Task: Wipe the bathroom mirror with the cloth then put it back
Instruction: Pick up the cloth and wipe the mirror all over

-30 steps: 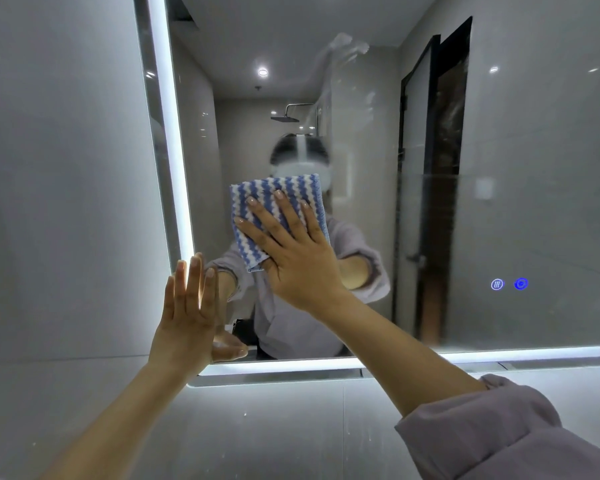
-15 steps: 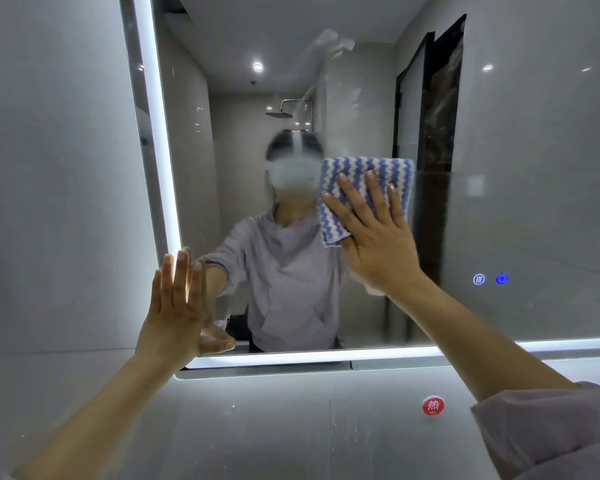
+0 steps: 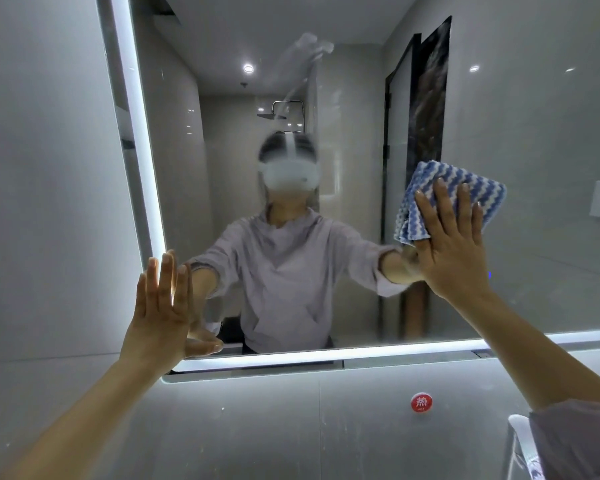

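1. Your right hand [image 3: 452, 244] lies flat with fingers spread, palm pressing the cloth [image 3: 444, 199] against the mirror [image 3: 361, 133]; the hand is not clenched around it, only pinning it to the glass.
2. The cloth, folded and striped in blue and white zigzags, sits under and above your right fingers; its upper corner sticks out past your fingertips, and its left edge hangs just beyond your thumb side.
3. Your left hand [image 3: 160, 313] is flat and empty, fingers together and pointing up, palm against the lower left corner of the mirror, overlapping the lit strip [image 3: 326, 356] along its edge; it holds nothing.
4. The two hands are well apart, the right one higher than the left.
5. Between your hands the glass shows a hazy smear [image 3: 309, 50] high up, above and left of your right hand.
6. Below your right forearm, on the wall under the mirror, sits a round red sticker [image 3: 421, 402]; your pale sleeve [image 3: 575, 441] bunches at the lower right.
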Available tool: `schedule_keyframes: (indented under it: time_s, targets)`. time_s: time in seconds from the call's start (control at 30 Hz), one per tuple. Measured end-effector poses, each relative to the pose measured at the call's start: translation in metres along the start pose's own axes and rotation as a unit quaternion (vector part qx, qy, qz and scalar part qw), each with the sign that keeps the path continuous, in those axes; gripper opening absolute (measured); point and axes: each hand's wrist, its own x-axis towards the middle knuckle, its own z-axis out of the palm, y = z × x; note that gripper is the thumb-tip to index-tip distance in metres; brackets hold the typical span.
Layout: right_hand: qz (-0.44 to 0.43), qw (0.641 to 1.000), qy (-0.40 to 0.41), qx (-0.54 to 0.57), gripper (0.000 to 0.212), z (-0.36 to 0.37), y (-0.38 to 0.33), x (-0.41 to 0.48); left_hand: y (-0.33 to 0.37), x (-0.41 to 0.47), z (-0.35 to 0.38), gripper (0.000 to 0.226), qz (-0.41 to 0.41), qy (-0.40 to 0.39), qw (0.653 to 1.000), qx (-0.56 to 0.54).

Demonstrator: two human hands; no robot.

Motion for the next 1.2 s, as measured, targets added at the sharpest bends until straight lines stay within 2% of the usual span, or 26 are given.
schedule_keyframes:
  time_s: [0.13, 0.37, 0.57, 0.73, 0.97, 1.1, 1.2]
  targets:
    - [0.022, 1.0, -0.015, 0.008, 0.054, 0.002, -0.007, 0.0, 0.001, 0.0, -0.001, 0.123, -0.002, 0.004, 1.0, -0.004]
    - [0.088, 0.995, -0.022, 0.029, 0.055, 0.007, -0.035, 0.006, 0.0, -0.001, 0.0, 0.123, -0.011, -0.008, 1.0, 0.006]
    - [0.006, 0.999, -0.009, 0.032, 0.062, 0.005, -0.092, 0.026, 0.001, -0.001, -0.003, 0.122, -0.014, -0.006, 1.0, 0.009]
    - [-0.034, 0.997, -0.037, 0.051, 0.055, 0.0, -0.142, 0.046, 0.0, -0.001, -0.001, 0.123, -0.02, -0.006, 1.0, 0.014]
    - [-0.155, 0.986, -0.053, 0.044, 0.055, 0.002, -0.201, 0.071, -0.002, 0.0, 0.003, 0.124, -0.016, 0.005, 1.0, 0.019]
    - [-0.184, 0.98, -0.062, 0.051, 0.054, 0.0, -0.227, 0.088, -0.002, 0.001, 0.003, 0.128, -0.008, 0.016, 1.0, 0.015]
    - [-0.206, 0.975, -0.064, 0.055, 0.054, 0.0, -0.236, 0.099, -0.002, 0.001, 0.004, 0.121, -0.001, 0.033, 0.999, 0.001]
